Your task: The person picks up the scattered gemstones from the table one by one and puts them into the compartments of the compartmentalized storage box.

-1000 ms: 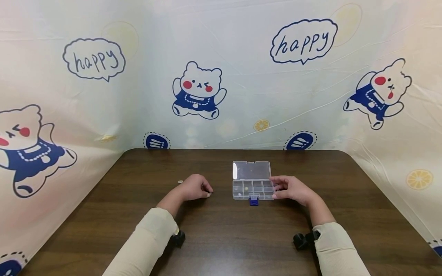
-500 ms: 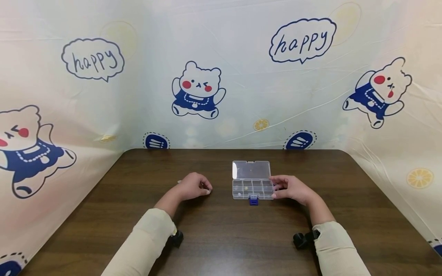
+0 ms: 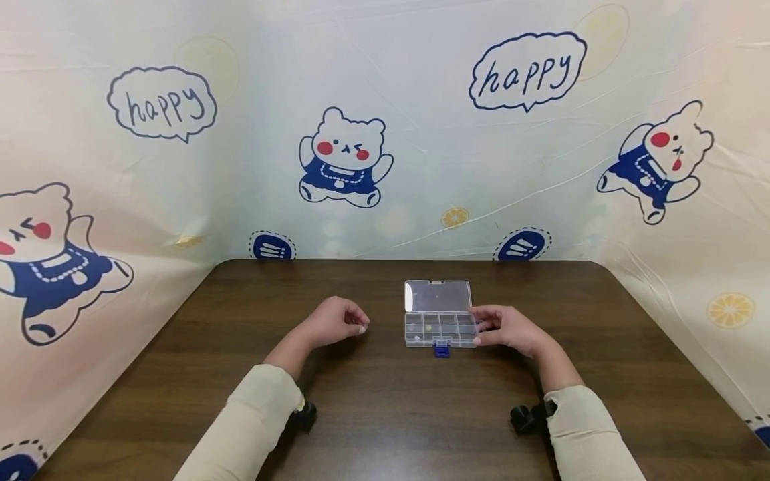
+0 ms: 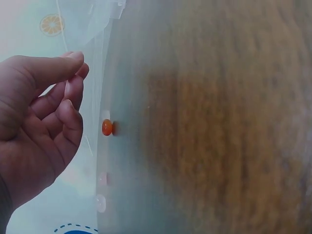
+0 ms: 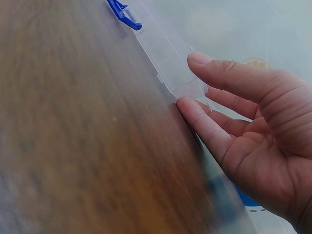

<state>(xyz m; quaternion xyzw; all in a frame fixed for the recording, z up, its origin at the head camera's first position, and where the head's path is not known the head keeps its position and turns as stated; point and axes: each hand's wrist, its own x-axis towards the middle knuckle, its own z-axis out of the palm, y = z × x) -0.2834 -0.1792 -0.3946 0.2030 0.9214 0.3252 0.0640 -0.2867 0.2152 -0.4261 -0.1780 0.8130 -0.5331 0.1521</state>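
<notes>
My right hand (image 3: 508, 329) holds the right end of a clear plastic compartment box (image 3: 466, 343), its thumb and fingers spread around the front and back corners. The box lies open on the table, lid (image 3: 438, 296) folded back and blue clasp (image 3: 442, 350) toward me. A yellowish bead (image 3: 429, 328) and whitish ones sit in its left compartments. Left of the box, my left hand (image 3: 337, 322) is raised over the table and pinches thumb to fingertips around something tiny, mostly hidden by them. Beyond that hand, the left wrist view shows an orange bead (image 4: 107, 127) on the table.
Pale beads (image 4: 101, 203) also lie on the brown wooden table (image 3: 385, 401), near the orange one. A printed cloth (image 3: 421, 133) with bears hangs around the table's back and sides. Each wrist carries a black camera mount (image 3: 525, 419).
My left hand has shifted slightly up and to the left, fingertips still pinched, and its forearm now covers the pale bead visible earlier. My right hand and the box have stayed in place.
</notes>
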